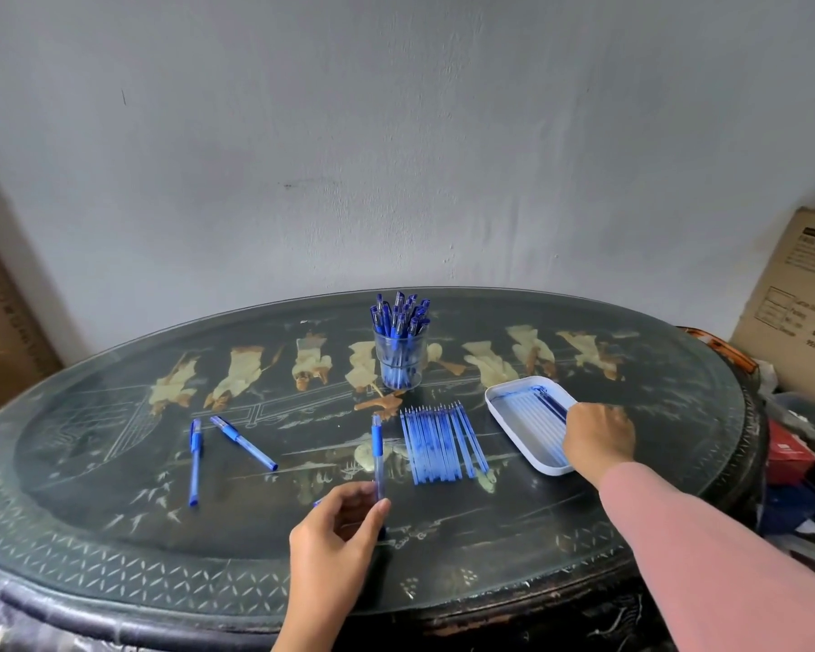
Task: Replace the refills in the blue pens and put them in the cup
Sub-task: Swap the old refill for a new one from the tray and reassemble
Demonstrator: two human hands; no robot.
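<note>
Two hands – left (336, 519) round pen (377, 444), right (598, 437) at tray (523, 416)

You sat in what looked like a room of a home used partly for storage: an ornate oval table (114, 463) with inlaid figures under glass stood against a bare, scuffed wall (396, 134), with a cardboard box (801, 298) and heaped clutter (796, 458) at your right.

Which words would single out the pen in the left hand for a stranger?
On the dark oval table, find the clear cup of blue pens at the back. Nearer the front edge, the left hand holds one pen. Only this pen is held; two other pens lie flat further left.
</note>
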